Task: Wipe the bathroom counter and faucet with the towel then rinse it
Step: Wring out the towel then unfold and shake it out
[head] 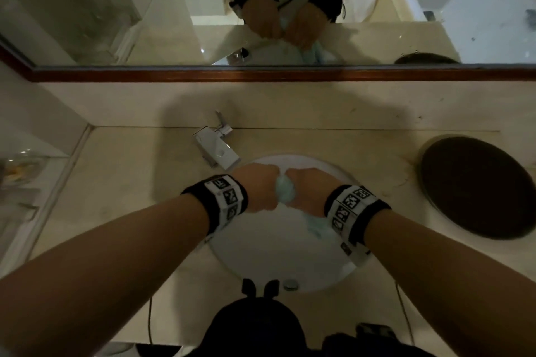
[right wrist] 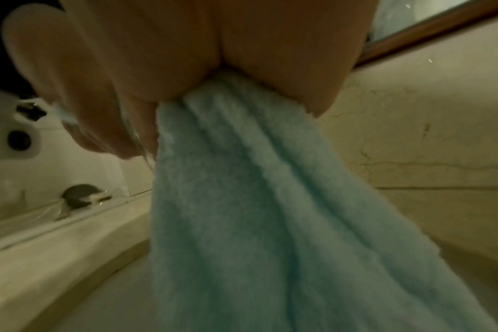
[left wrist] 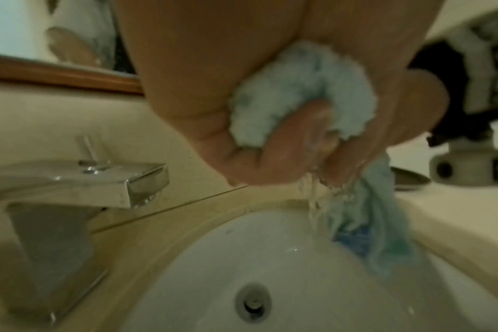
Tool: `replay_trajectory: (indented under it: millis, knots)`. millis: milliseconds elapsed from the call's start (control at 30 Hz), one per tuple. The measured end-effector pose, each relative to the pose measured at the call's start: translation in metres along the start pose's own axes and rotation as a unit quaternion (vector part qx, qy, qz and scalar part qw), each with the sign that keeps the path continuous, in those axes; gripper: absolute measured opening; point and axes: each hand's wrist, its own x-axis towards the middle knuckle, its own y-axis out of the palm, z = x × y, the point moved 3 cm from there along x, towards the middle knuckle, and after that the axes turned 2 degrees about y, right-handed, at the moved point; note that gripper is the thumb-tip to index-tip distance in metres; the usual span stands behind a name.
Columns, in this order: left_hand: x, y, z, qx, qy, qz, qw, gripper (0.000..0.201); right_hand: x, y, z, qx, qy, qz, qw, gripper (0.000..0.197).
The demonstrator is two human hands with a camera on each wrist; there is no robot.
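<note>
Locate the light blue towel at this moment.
In the head view the light blue towel is bunched between the left hand and right hand, above the white sink basin, just right of the chrome faucet.

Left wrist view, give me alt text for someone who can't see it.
The left hand grips a bunched pale blue terry towel, fingers curled into it, squeezing water that streams into the round white sink basin. The towel's loose end hangs down at right. A square chrome faucet stands at left on the beige stone counter.
</note>
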Motion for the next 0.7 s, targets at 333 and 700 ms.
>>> replay_trajectory:
  millis: [333, 700]
  knots:
    - [0.000, -0.005, 0.002, 0.170, 0.092, -0.168, 0.967, 0.025, 0.011, -0.003, -0.006, 0.147, 0.004, 0.024, 0.989, 0.026]
    - [-0.015, 0.003, 0.007, 0.220, 0.209, -0.278, 0.911, 0.061, 0.004, -0.016, -0.004, 0.318, -0.043, 0.076, 0.944, 0.053]
